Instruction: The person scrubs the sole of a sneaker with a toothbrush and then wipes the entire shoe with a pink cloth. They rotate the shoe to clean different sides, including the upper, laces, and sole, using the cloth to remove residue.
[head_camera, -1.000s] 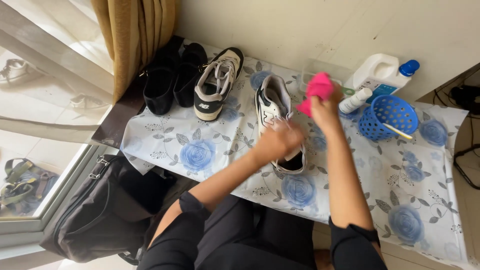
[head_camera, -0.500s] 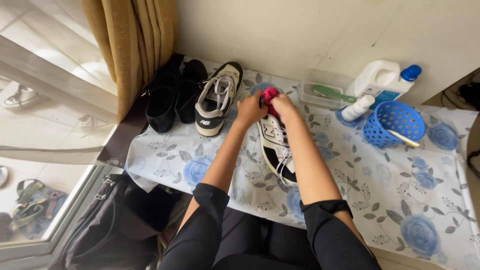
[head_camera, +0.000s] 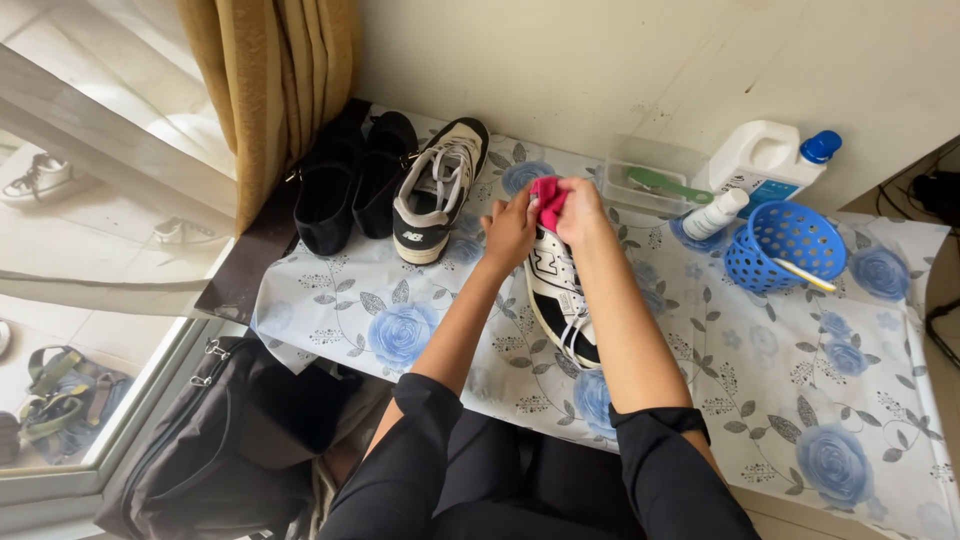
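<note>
Sneaker (head_camera: 562, 300), white with black trim, lies on the tabletop (head_camera: 700, 380) straight ahead of the person, its heel end toward the wall and its toe toward the near edge. At that far end both hands meet on a pink cloth (head_camera: 547, 200). The left hand (head_camera: 510, 232) grips the shoe's heel from the left side, fingers curled around it and touching the cloth. The right hand (head_camera: 583, 212) pinches the cloth, fingers bunched together and pressing it against the heel.

To the left, a second sneaker (head_camera: 438, 190) stands apart from the first, and just beside it sits a pair of black shoes (head_camera: 350, 180) near a yellow curtain (head_camera: 270, 90). To the right are a clear plastic box (head_camera: 650, 178), a white jug with a blue cap (head_camera: 770, 160), a small white bottle (head_camera: 716, 214) and a blue basket (head_camera: 785, 245). A flowered cloth covers the tabletop. A dark bag (head_camera: 220, 450) rests on the floor by the person's left knee.
</note>
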